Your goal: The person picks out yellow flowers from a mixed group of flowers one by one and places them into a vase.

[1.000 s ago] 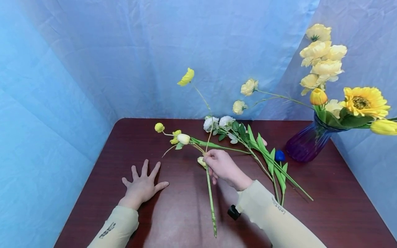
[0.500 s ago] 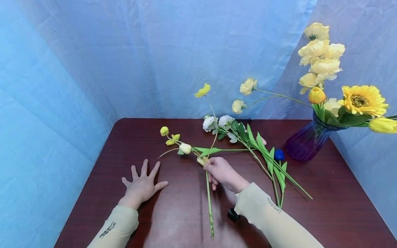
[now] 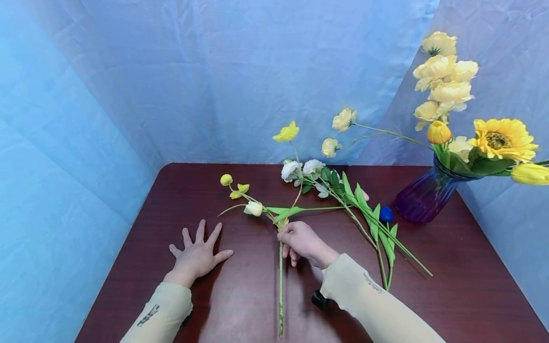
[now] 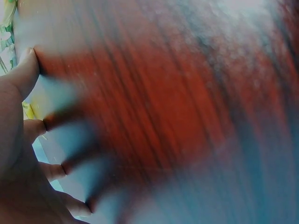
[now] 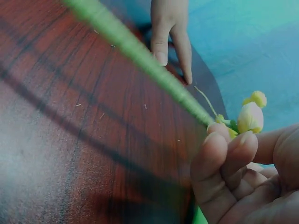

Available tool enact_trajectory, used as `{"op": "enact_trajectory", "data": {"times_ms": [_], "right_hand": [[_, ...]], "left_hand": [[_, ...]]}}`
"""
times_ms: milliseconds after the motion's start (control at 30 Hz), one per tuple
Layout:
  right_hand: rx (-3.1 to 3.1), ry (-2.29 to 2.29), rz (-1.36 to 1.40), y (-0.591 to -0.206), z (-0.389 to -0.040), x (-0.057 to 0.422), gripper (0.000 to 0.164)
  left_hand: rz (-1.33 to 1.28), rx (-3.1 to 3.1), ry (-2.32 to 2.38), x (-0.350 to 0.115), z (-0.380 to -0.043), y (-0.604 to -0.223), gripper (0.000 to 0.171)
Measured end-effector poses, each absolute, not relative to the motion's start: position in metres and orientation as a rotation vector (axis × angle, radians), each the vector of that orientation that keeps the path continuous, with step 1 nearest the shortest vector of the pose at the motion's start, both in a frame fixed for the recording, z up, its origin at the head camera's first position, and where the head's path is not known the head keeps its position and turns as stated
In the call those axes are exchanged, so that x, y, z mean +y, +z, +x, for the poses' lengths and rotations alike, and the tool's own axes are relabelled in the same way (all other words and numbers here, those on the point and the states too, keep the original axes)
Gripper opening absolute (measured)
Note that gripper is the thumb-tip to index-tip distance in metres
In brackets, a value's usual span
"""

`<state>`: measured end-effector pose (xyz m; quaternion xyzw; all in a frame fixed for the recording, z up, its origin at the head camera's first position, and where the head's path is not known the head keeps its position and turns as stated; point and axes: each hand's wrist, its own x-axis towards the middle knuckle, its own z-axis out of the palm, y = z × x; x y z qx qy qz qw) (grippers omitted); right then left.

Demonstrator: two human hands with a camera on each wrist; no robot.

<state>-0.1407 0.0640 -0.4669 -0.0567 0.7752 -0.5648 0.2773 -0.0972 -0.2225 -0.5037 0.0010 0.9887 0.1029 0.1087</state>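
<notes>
My right hand (image 3: 303,242) pinches the green stem (image 3: 280,290) of a branching artificial flower with yellow blooms (image 3: 286,132). Its lower end points toward the near side of the table. In the right wrist view, the fingertips (image 5: 212,156) grip the stem just below its branches. A pale tulip (image 3: 254,208) with a green leaf lies under and beside the branches; a second pale bloom near the fingers is partly hidden. Flat on the table, my left hand (image 3: 195,259) rests with its fingers spread, holding nothing.
White flowers (image 3: 291,170), a blue tulip (image 3: 386,214) and several green stems lie right of centre on the dark red table (image 3: 240,305). A blue-purple vase (image 3: 422,202) at the back right holds yellow flowers and a sunflower (image 3: 503,140). Blue cloth (image 3: 206,85) hangs behind.
The yellow flower has come down toward the table, its tall bloom swinging right and lower. My right hand has shifted slightly down and left with it. My left hand has stayed put.
</notes>
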Motion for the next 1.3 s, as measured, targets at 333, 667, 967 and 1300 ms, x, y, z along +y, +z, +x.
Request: {"op": "enact_trajectory", "data": {"times_ms": [333,667,967,1300], "right_hand": [[2.224,-1.603,-0.128,-0.467,-0.159,0.058,0.022],[2.426,-1.543,-0.227,-0.452,-0.163,0.055,0.019],[2.592,-1.437,-0.417,-0.442,-0.157,0.044,0.017],[2.869,-1.008,-0.598,-0.452,-0.159,0.036,0.016]], "left_hand": [[-0.002,2.910,0.289,-0.223,-0.097,-0.507,0.091],[-0.002,2.917,0.260,-0.222,-0.097,-0.507,0.092],[-0.006,2.917,0.247,-0.222,-0.097,-0.507,0.090],[-0.005,2.925,0.246,-0.222,-0.096,-0.508,0.089]]}}
